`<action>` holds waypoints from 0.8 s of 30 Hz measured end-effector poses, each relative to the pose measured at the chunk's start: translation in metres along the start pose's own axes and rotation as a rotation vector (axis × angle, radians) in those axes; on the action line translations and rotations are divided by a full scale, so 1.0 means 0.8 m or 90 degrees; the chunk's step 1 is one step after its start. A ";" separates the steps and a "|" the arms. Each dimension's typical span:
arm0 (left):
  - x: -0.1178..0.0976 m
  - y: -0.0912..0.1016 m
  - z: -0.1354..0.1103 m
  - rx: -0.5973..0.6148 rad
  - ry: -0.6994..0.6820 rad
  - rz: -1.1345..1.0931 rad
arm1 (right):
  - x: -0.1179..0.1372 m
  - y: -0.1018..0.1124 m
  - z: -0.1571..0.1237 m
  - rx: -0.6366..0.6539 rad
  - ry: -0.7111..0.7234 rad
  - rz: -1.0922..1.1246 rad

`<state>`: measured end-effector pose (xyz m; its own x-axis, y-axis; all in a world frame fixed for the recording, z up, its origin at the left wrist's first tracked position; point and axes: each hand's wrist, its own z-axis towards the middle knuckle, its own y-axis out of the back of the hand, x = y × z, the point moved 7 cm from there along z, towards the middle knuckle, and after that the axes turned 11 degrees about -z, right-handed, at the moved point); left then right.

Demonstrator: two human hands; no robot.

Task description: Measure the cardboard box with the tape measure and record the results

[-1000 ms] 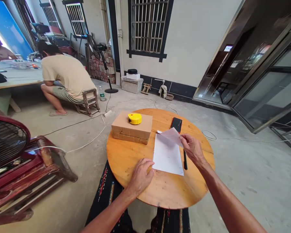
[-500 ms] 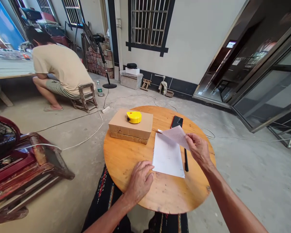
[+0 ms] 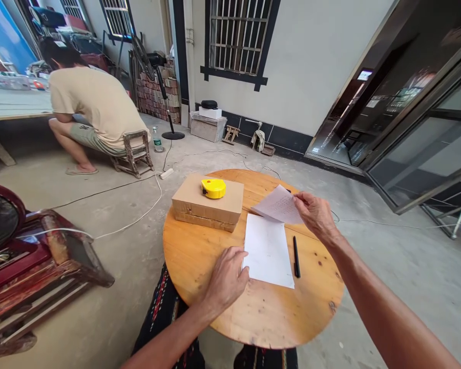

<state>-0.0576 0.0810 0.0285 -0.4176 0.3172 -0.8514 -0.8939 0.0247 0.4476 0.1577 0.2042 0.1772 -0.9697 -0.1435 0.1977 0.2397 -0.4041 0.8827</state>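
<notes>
My right hand (image 3: 315,214) pinches the right edge of a sheet of paper (image 3: 279,205) covered in small writing, raised above the table. Below it a white paper (image 3: 269,251) lies flat, its top part under the raised sheet. My left hand (image 3: 230,274) rests at the left edge of the white paper, fingers apart and holding nothing. A black pen (image 3: 296,257) lies just right of the paper. Behind the raised sheet the phone is almost wholly hidden.
On the round wooden table (image 3: 200,261) stands a cardboard box (image 3: 207,207) with a yellow tape measure (image 3: 213,188) on top. A person (image 3: 96,105) sits on a small chair at left. A red fan (image 3: 7,236) and cables (image 3: 128,225) are on the left side.
My right hand has moved the written sheet slightly up and tilted it back, so it now covers the phone. My left hand stays by the paper's left edge, slightly higher.
</notes>
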 end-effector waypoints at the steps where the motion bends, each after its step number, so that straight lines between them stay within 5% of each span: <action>1: 0.000 -0.001 0.008 0.000 0.000 0.008 | -0.001 0.001 0.000 0.001 0.002 -0.003; 14: 0.007 -0.054 0.139 -0.046 0.031 0.046 | 0.001 0.035 -0.031 -0.054 0.052 0.051; 24: 0.024 -0.044 0.156 -0.150 0.117 -0.051 | -0.004 0.091 -0.064 -0.099 0.073 0.096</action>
<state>-0.0138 0.2044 0.0308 -0.3483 0.1464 -0.9259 -0.9291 -0.1847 0.3203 0.1807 0.1287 0.2193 -0.9131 -0.3105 0.2642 0.3936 -0.5029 0.7695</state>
